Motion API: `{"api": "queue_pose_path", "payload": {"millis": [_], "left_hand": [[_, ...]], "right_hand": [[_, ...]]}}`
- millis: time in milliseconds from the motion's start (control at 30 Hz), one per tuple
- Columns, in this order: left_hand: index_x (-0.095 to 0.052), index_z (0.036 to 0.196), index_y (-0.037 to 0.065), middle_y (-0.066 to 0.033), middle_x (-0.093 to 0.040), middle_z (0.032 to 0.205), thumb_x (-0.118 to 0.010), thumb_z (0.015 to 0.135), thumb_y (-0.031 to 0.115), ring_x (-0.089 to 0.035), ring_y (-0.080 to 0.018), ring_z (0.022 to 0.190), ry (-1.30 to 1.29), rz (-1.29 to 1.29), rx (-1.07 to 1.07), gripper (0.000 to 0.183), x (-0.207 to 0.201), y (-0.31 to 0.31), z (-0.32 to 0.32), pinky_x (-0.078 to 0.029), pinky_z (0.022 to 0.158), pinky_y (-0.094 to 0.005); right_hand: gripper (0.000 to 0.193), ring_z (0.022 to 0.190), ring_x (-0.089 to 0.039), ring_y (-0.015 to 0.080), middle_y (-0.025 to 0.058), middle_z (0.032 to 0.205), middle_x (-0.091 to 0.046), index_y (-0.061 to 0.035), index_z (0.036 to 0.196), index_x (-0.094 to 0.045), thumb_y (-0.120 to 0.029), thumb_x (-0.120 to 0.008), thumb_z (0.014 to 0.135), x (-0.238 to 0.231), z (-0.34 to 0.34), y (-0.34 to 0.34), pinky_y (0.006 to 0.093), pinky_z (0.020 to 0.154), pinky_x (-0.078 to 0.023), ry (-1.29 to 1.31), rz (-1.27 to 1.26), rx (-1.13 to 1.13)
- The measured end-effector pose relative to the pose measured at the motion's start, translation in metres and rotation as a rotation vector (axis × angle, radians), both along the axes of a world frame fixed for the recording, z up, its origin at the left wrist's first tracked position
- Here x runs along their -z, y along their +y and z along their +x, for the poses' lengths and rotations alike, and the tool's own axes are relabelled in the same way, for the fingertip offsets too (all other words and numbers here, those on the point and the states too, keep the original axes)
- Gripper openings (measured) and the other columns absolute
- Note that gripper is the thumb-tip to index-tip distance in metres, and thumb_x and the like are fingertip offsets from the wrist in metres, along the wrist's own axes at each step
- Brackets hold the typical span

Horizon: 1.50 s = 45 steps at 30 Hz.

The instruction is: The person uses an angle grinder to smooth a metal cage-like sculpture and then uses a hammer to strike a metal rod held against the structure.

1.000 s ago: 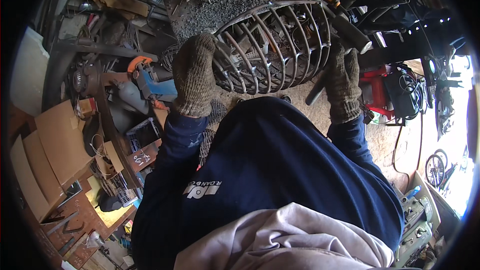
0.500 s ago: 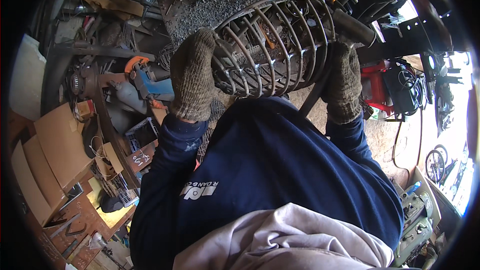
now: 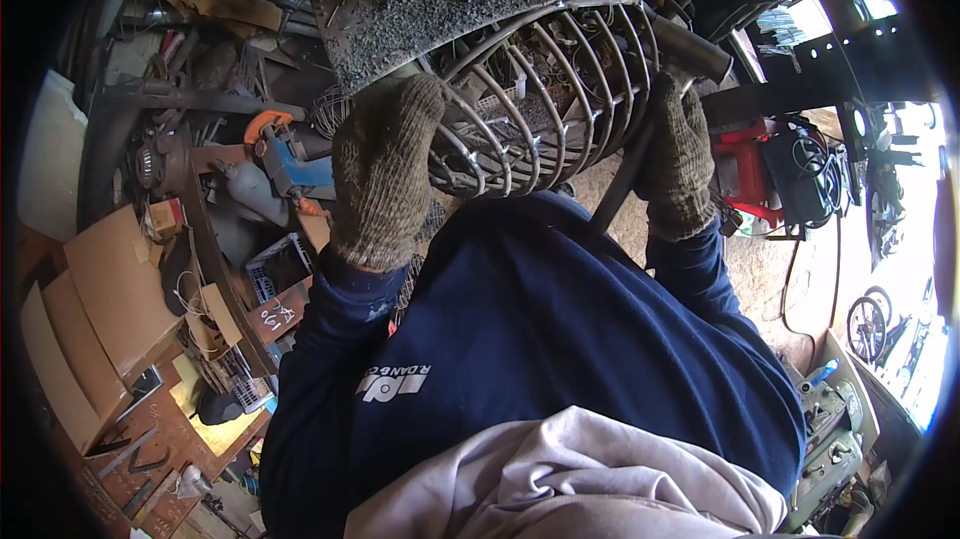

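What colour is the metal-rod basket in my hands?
The metal-rod basket is dull grey-brown, with some silvery joints; it shows best in the head view.

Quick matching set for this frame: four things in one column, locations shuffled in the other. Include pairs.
1. right hand
2. metal cage
3. cardboard box
4. spoked wheel

A. near the view's left rim
B. at the cage's right end
C. bright area near the right rim
D. upper middle of the view

Pairs: 1-B; 2-D; 3-A; 4-C
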<state>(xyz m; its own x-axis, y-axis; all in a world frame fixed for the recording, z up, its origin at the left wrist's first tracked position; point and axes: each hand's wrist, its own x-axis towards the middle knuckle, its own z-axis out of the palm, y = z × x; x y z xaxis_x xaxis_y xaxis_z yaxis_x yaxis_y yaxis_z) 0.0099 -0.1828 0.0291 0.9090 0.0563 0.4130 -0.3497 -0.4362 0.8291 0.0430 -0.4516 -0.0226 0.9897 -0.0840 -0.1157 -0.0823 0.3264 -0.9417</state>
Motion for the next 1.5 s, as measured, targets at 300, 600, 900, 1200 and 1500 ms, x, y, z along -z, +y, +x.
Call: {"api": "queue_pose_path", "payload": {"millis": [300,600,900,1200,1500], "left_hand": [[-0.067,0.100,0.000,-0.0088,-0.068,0.084,-0.070,0.095,0.022,-0.063,-0.0141,0.075,0.057,0.075,0.043,0.023,-0.023,-0.015,-0.010,-0.050,0.066,-0.0287],[-0.065,0.106,-0.004,-0.0177,-0.069,0.082,-0.068,0.094,0.015,-0.070,-0.0289,0.071,0.169,0.132,0.196,0.022,-0.042,-0.039,-0.022,-0.053,0.061,-0.0352],[-0.064,0.107,-0.008,-0.0216,-0.070,0.092,-0.071,0.090,0.009,-0.071,-0.0340,0.078,-0.027,0.238,0.264,0.026,-0.028,-0.040,-0.022,-0.056,0.066,-0.0383],[-0.064,0.108,-0.008,-0.0210,-0.068,0.094,-0.070,0.089,0.004,-0.070,-0.0331,0.082,-0.090,0.389,0.302,0.024,-0.024,-0.029,-0.014,-0.056,0.068,-0.0378],[-0.064,0.115,-0.003,-0.0228,-0.062,0.113,-0.070,0.077,-0.005,-0.066,-0.0377,0.099,-0.208,0.657,0.200,0.038,0.004,-0.010,-0.014,-0.056,0.078,-0.0450]], "right_hand": [[0.050,0.084,-0.060,0.0109,0.0034,0.098,-0.065,-0.0057,0.126,-0.061,-0.048,-0.058,0.100,0.004,-0.001,0.004,0.0283,0.075,-0.050,0.085,-0.043,0.043],[0.052,0.082,-0.057,0.0126,0.0043,0.095,-0.063,-0.0062,0.123,-0.060,-0.052,-0.054,0.099,0.052,0.016,-0.002,0.0294,0.076,-0.048,0.075,0.035,0.055],[0.054,0.099,-0.059,0.0147,0.0069,0.112,-0.064,-0.0058,0.133,-0.055,-0.050,-0.053,0.101,0.059,0.017,-0.003,0.0308,0.086,-0.048,0.071,0.098,0.078],[0.055,0.093,-0.057,0.0113,0.0042,0.108,-0.063,-0.0062,0.134,-0.054,-0.048,-0.060,0.098,0.054,0.020,-0.007,0.0290,0.082,-0.049,-0.002,0.146,0.113],[0.049,0.109,-0.067,0.0245,0.0127,0.124,-0.065,-0.0056,0.138,-0.048,-0.031,-0.063,0.099,0.034,0.019,0.003,0.0373,0.089,-0.058,-0.068,0.264,0.141]]}}
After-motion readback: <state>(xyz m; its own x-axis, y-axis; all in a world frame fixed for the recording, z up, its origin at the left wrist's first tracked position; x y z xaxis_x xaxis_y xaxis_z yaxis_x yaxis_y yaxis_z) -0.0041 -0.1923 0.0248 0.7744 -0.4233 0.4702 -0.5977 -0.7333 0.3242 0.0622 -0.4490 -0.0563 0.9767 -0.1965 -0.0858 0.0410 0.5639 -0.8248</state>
